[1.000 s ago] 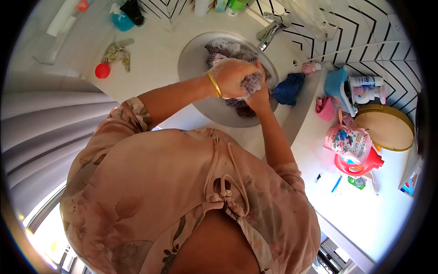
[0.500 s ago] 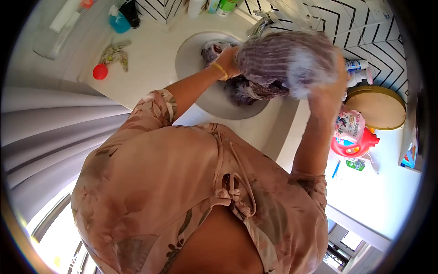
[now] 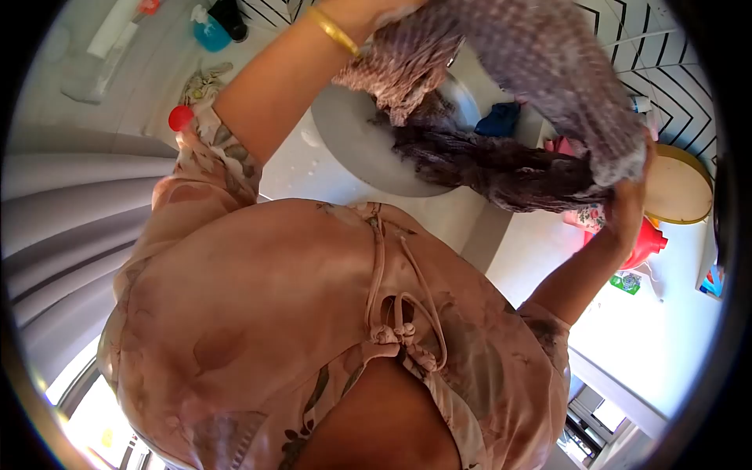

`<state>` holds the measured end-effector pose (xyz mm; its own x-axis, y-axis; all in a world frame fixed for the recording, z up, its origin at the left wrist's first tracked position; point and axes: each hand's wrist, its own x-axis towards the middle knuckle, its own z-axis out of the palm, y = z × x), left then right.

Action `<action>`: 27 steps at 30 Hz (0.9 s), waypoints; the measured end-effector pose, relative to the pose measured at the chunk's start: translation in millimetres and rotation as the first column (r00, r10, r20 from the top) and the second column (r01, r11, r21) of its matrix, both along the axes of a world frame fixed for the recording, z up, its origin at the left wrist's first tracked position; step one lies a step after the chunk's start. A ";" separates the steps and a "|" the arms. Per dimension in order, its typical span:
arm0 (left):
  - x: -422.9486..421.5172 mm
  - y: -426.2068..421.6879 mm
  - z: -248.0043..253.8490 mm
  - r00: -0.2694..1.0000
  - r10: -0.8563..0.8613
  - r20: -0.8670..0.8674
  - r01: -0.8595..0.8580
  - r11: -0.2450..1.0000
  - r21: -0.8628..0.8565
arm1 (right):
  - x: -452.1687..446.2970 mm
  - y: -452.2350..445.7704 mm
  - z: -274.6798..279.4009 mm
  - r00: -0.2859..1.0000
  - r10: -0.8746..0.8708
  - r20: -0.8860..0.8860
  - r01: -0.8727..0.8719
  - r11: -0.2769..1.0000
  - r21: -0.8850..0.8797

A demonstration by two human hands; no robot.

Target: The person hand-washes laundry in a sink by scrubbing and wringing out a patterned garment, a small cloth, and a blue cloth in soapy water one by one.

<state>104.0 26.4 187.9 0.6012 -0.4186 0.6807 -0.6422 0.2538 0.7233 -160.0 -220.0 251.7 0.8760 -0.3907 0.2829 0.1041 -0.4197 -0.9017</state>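
Observation:
A wet, greyish-purple striped garment (image 3: 548,70) is stretched in the air between my two hands, over the sink basin (image 3: 337,145). My left hand (image 3: 395,9) is raised at the top edge of the view, partly cut off, and grips one end. A crumpled brownish part hangs just below it. On the right, my right hand (image 3: 629,204) is closed around the other end, with white suds on the fabric beside it. A dark, twisted length of cloth (image 3: 509,168) runs from the basin toward my right hand. Most fingers are hidden by fabric or the frame edge.
A dark blue item (image 3: 498,120) lies at the basin's right rim. A red bottle (image 3: 646,244), a round gold-rimmed tray (image 3: 680,188) and a green packet (image 3: 627,282) are on the right. On the left are a blue spray bottle (image 3: 209,33) and a red ball-like object (image 3: 181,118).
My left hand has moved up and away from the basin, and my right hand has moved right and down. The bunched garment is now spread out between them. The dark blue item has come into view.

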 end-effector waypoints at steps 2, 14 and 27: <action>10.5 4.3 -59.9 0.889 0.205 0.408 -0.297 0.939 0.174 | 8.3 -8.3 -29.1 0.987 0.118 -0.104 -0.113 0.992 0.051; -77.4 8.1 -242.1 0.845 0.312 -0.435 0.414 0.133 0.900 | 119.8 -23.5 -342.3 0.654 0.125 -0.746 -0.410 0.887 -0.211; -63.9 -39.2 -318.9 0.852 -0.005 -0.523 0.491 -0.339 0.803 | 162.1 80.6 -405.8 0.389 -0.005 -0.921 -0.565 0.789 -0.242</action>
<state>40.1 -12.8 -131.1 0.1841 -0.5013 -0.8455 -0.5537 -0.7636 0.3321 2.1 -139.4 -154.1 0.7671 -0.1384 -0.6264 -0.3790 -0.8856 -0.2684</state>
